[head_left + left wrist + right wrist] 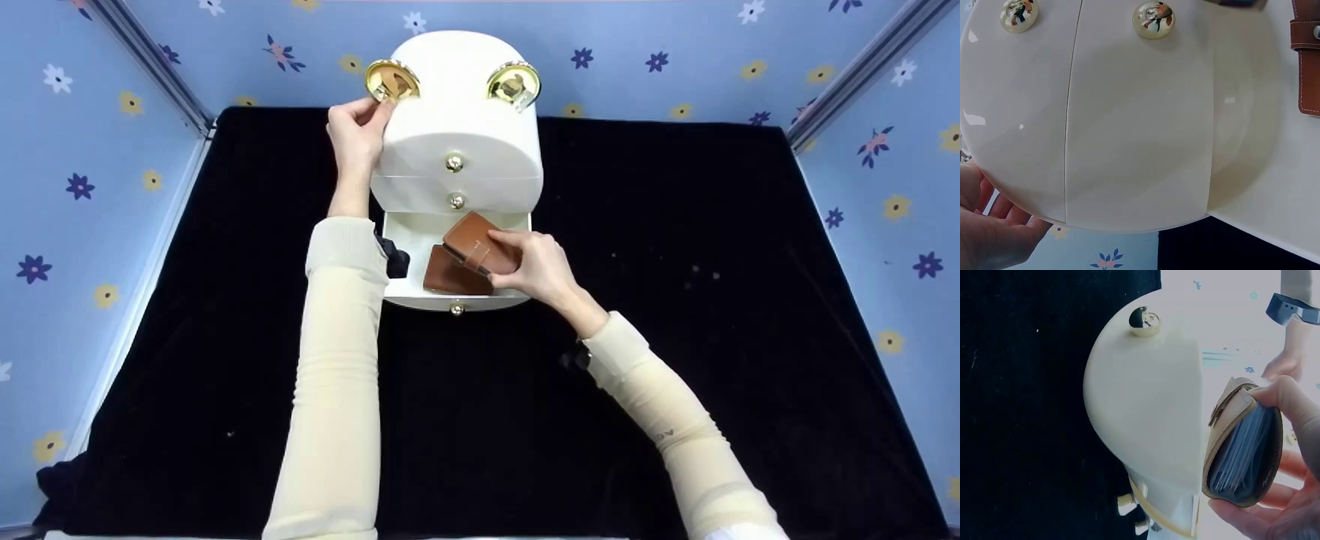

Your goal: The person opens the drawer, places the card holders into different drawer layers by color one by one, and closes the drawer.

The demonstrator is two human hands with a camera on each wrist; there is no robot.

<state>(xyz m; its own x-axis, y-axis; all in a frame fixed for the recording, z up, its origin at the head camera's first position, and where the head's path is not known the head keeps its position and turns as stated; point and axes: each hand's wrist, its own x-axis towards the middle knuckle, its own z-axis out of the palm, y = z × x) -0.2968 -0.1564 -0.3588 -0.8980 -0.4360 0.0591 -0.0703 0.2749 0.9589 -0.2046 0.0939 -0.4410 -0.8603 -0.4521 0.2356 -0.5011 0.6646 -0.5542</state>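
Observation:
A white cabinet with gold knobs has its lowest drawer pulled out. Above that drawer my right hand pinches a brown leather card holder with a strap. Its clear plastic sleeves show in the right wrist view. Partly beneath it, a second brown leather card holder lies in the drawer. My left hand is at the cabinet's upper left, thumb and finger holding the lower edge of a gold-rimmed disc; the exact contact is partly hidden.
A matching gold-rimmed disc sits on the cabinet's right. Two upper drawers are closed, with knobs in front. Black cloth covers the table, and blue flowered panels stand around it.

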